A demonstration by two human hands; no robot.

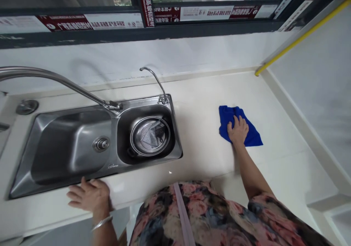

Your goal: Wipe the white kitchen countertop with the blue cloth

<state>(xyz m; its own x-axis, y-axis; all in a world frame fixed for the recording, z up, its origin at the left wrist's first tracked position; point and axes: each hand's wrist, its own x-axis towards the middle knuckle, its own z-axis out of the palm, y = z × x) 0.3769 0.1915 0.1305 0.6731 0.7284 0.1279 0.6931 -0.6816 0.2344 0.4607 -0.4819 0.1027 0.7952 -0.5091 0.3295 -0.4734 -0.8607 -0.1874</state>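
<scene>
My right hand (238, 129) presses down on a blue cloth (253, 136) spread on the pale countertop (203, 129), right of the sink. Its fingers curl over the cloth's middle. My left hand (89, 195) rests flat on the counter's front edge, just below the steel sink (55, 165), with fingers spread and nothing in it. A bracelet sits on that wrist.
The double sink has a large left basin with a drain plug (101, 143) and a small right basin holding a metal strainer basket (150, 135). A long tap (55, 79) and a thin tap (156, 81) rise behind. A window runs above; a wall stands at right.
</scene>
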